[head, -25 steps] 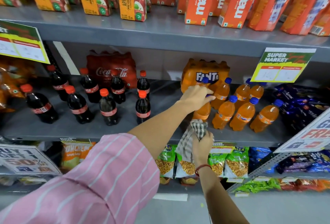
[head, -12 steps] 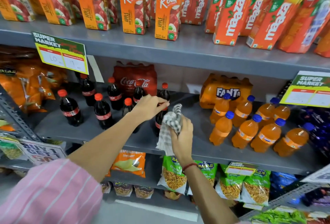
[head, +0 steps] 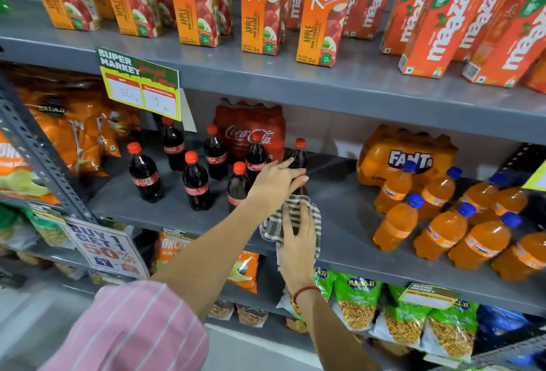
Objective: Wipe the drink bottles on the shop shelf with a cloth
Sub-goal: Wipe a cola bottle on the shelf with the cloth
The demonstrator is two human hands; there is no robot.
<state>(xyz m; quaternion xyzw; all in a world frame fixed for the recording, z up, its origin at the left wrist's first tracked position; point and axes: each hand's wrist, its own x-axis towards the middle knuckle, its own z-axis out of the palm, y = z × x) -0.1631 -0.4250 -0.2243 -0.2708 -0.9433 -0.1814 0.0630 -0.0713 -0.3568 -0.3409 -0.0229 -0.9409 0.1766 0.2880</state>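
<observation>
Several dark cola bottles [head: 196, 184] with red caps stand on the grey middle shelf [head: 348, 223]. My left hand [head: 276, 183] grips the top of the front right cola bottle [head: 300, 191], hiding its cap. My right hand [head: 297, 237] presses a grey-and-white checked cloth [head: 314, 217] around that bottle's body, which the cloth mostly hides. Another cola bottle [head: 300, 153] stands just behind. Several orange Fanta bottles [head: 396, 223] with blue caps stand to the right on the same shelf.
Shrink-wrapped Coca-Cola [head: 251, 131] and Fanta [head: 407, 152] packs sit at the back of the shelf. Juice cartons [head: 260, 7] fill the shelf above, snack bags [head: 357, 305] the shelf below. A price card [head: 139, 84] hangs from the upper shelf edge. A metal upright [head: 41, 158] stands at left.
Both hands left the Fanta bottles and moved left to the cola bottles. My left hand took hold of a cola bottle's top and the cloth now wraps its body.
</observation>
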